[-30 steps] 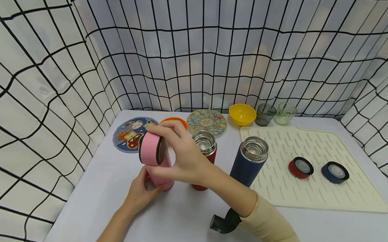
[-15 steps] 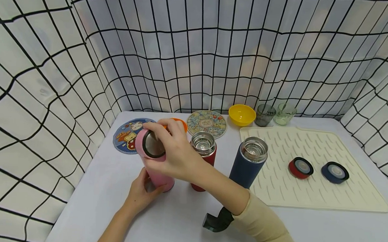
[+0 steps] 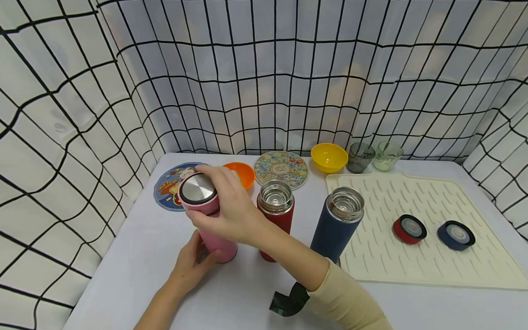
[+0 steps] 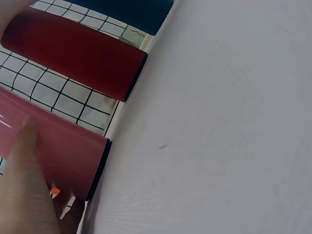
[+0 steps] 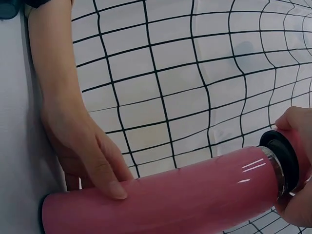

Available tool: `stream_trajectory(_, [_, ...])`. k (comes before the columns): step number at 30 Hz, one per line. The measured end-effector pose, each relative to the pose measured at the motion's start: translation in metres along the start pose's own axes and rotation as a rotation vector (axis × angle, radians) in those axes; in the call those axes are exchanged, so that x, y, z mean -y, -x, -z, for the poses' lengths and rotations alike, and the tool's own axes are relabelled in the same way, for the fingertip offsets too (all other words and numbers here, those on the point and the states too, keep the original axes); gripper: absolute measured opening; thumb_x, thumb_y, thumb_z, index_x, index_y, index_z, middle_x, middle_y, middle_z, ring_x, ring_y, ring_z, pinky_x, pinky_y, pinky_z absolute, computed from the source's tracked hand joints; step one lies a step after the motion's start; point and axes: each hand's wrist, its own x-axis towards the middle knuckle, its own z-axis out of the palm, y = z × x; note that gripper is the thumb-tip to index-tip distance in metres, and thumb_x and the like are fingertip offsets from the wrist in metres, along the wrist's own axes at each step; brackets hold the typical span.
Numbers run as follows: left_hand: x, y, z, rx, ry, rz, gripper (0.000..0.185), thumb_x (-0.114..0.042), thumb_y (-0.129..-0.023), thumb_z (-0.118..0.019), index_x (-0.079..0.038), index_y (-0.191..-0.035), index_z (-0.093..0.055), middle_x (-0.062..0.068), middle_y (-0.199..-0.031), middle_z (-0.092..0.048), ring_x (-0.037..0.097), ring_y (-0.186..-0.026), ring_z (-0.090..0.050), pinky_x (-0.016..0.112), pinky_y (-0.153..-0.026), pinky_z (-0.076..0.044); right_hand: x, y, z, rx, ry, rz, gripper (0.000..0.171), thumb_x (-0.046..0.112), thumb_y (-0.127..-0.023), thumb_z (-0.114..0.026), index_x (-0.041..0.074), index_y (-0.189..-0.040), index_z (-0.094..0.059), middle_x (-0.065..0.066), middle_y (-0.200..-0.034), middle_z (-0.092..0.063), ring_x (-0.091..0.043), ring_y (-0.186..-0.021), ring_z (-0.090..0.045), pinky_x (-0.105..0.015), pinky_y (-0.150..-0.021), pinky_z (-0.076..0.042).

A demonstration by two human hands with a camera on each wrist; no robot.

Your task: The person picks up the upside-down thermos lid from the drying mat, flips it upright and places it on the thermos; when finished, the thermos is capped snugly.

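Note:
My left hand (image 3: 190, 264) grips the lower part of a pink thermos bottle (image 3: 217, 243), which stands upright on the white table; its thumb lies along the side in the left wrist view. With my right hand (image 3: 229, 202) I hold the pink lid (image 3: 199, 194) by its rim, steel top facing up. The right wrist view has the lid (image 5: 295, 151) right at the bottle's mouth, slightly tilted, with a strip of steel neck (image 5: 275, 163) showing below it. To the right stand a red thermos bottle (image 3: 280, 209) and a dark blue thermos bottle (image 3: 338, 230), both lidless.
On a cream drying mat (image 3: 435, 268) lie a red lid (image 3: 409, 229) and a blue lid (image 3: 456, 236). Along the back are round coasters (image 3: 281, 170), an orange bowl (image 3: 242, 173), a yellow bowl (image 3: 329, 157) and two glasses (image 3: 361, 157). A black grid net (image 3: 276, 78) surrounds the table.
My right hand has turned the pink lid from on edge to nearly level, steel top up, and brought it down left onto the bottle's mouth. My left hand keeps its grip.

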Motion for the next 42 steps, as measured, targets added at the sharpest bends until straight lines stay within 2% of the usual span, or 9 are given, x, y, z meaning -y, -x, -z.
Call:
stream_trajectory(8, [0.0,-0.001,0.002,0.021,-0.013,0.038,0.059,-0.015,-0.083,-0.067,-0.016,-0.133,-0.038,0.0,-0.125,-0.054,0.018,-0.111,-0.053,0.031,-0.093,-0.044,-0.01,0.001,-0.008,-0.053,-0.135,-0.039,0.067,0.019,-0.077,-0.072,0.007,-0.132,-0.036,-0.007,-0.122,-0.045,-0.012,-0.11,-0.042,-0.018,-0.089,-0.042])
stream_trajectory(16, [-0.003,0.0,0.0,0.031,-0.017,0.078,0.057,-0.011,-0.083,-0.066,-0.012,-0.132,-0.036,0.006,-0.126,-0.053,0.021,-0.114,-0.052,0.042,-0.093,-0.043,-0.018,0.003,-0.016,-0.04,-0.216,-0.102,0.069,0.019,-0.076,-0.074,0.008,-0.133,-0.036,-0.006,-0.124,-0.045,-0.011,-0.11,-0.045,-0.018,-0.088,-0.043])
stream_trajectory(19, [-0.012,0.0,0.002,0.034,-0.017,0.085,0.058,-0.008,-0.083,-0.066,-0.008,-0.132,-0.035,0.011,-0.126,-0.053,0.025,-0.114,-0.052,0.044,-0.093,-0.042,-0.02,0.005,-0.019,-0.04,-0.277,-0.136,0.073,0.018,-0.076,-0.074,0.008,-0.135,-0.033,-0.006,-0.127,-0.045,-0.011,-0.111,-0.047,-0.019,-0.09,-0.043])
stream_trajectory(23, [-0.032,-0.002,0.006,0.036,-0.014,0.085,0.056,-0.005,-0.082,-0.064,-0.002,-0.13,-0.036,0.016,-0.125,-0.052,0.029,-0.113,-0.051,0.046,-0.092,-0.042,-0.022,0.008,-0.023,-0.049,-0.415,-0.242,0.079,0.017,-0.075,-0.076,0.01,-0.138,-0.029,-0.002,-0.128,-0.047,-0.008,-0.111,-0.049,-0.022,-0.092,-0.043])
stream_trajectory(25, [-0.04,-0.002,0.008,0.035,-0.029,0.084,0.055,-0.005,-0.083,-0.064,0.0,-0.129,-0.036,0.017,-0.124,-0.053,0.029,-0.113,-0.052,0.044,-0.092,-0.043,-0.023,0.01,-0.026,-0.053,-0.473,-0.295,0.077,0.018,-0.074,-0.076,0.012,-0.137,-0.032,0.001,-0.125,-0.049,-0.006,-0.109,-0.05,-0.023,-0.091,-0.044])
stream_trajectory(32, [-0.041,-0.002,0.008,0.018,-0.002,0.059,0.054,-0.001,-0.08,-0.065,0.001,-0.127,-0.039,0.016,-0.122,-0.054,0.03,-0.112,-0.052,0.014,-0.093,-0.036,-0.022,0.011,-0.032,-0.115,-0.56,-0.369,0.067,0.015,-0.072,-0.079,0.016,-0.127,-0.041,0.007,-0.116,-0.053,-0.006,-0.104,-0.053,-0.024,-0.087,-0.047])
stream_trajectory(36, [-0.04,-0.002,0.008,0.008,0.004,0.041,0.053,0.0,-0.079,-0.066,0.001,-0.126,-0.04,0.015,-0.121,-0.055,0.029,-0.11,-0.053,0.012,-0.092,-0.036,-0.021,0.009,-0.033,-0.134,-0.585,-0.428,0.068,0.013,-0.068,-0.081,0.018,-0.122,-0.039,0.009,-0.114,-0.052,-0.005,-0.102,-0.053,-0.023,-0.085,-0.047])
stream_trajectory(39, [-0.04,-0.002,0.008,0.012,0.003,0.046,0.053,-0.001,-0.08,-0.065,0.0,-0.126,-0.04,0.015,-0.121,-0.055,0.029,-0.11,-0.053,0.014,-0.092,-0.036,-0.022,0.01,-0.033,-0.118,-0.631,-0.419,0.07,0.012,-0.07,-0.079,0.018,-0.124,-0.036,0.007,-0.117,-0.05,-0.006,-0.106,-0.051,-0.024,-0.087,-0.047])
stream_trajectory(42, [-0.041,-0.002,0.008,0.018,0.0,0.058,0.053,-0.002,-0.081,-0.065,0.001,-0.127,-0.039,0.016,-0.121,-0.055,0.03,-0.111,-0.053,0.015,-0.092,-0.037,-0.024,0.013,-0.031,-0.086,-0.698,-0.329,0.066,0.01,-0.08,-0.068,0.016,-0.134,-0.03,-0.001,-0.129,-0.044,-0.01,-0.115,-0.046,-0.026,-0.095,-0.041])
